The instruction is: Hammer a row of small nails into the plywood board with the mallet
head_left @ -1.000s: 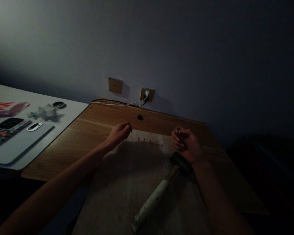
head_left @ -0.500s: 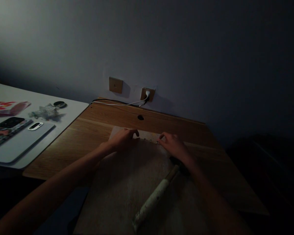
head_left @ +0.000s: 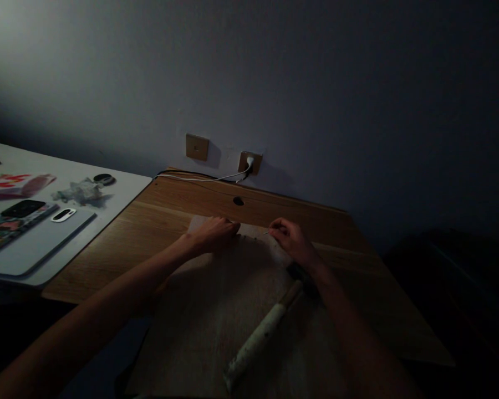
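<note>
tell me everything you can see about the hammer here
The hammer has a dark head, a short brown, wood-looking neck and a long, pale grip with dark spots. It lies unheld and aslant on the board, grip end nearer the camera, head farther off to the right. The right forearm hides part of the head; whether they touch cannot be told.

A white table (head_left: 130, 184) bears a red-and-white packet (head_left: 19, 184), crumpled plastic (head_left: 82, 191), and a pale flat device (head_left: 37, 244) beside a patterned one (head_left: 6, 234); on the grey wall (head_left: 295, 83) sit two tan plates, a blank-looking one (head_left: 197, 147) and a socket (head_left: 258, 162); a white plug (head_left: 250, 160) fills the socket, its white cable (head_left: 187, 178) trailing left.
</note>
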`<act>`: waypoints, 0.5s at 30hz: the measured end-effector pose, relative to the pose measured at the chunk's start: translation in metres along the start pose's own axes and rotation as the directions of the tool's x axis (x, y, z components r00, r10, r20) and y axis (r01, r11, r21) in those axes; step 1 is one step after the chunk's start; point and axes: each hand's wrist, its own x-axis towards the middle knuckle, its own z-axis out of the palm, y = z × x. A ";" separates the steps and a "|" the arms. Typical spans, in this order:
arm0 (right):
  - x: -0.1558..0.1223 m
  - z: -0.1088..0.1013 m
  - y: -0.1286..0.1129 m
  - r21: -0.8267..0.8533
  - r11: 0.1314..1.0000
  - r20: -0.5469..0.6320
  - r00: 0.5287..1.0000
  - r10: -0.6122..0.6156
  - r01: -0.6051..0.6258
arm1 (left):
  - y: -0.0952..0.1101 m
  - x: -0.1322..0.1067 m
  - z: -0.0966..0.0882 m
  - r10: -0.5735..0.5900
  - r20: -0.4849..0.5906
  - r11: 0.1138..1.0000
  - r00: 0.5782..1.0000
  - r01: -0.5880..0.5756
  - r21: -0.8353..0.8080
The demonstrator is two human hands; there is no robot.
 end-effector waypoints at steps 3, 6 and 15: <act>-0.007 -0.007 -0.012 0.237 0.971 -0.037 0.999 0.003 0.006 | 0.000 0.005 0.003 -0.026 -0.001 1.000 1.000 0.026 0.004; -0.012 -0.011 -0.019 0.347 0.938 -0.064 0.998 0.014 0.009 | -0.001 0.007 0.004 -0.073 -0.009 0.997 0.997 0.073 -0.011; 0.003 0.020 0.006 -0.083 0.992 0.005 0.995 0.095 -0.095 | -0.005 -0.002 0.001 0.000 -0.009 0.999 1.000 0.000 -0.041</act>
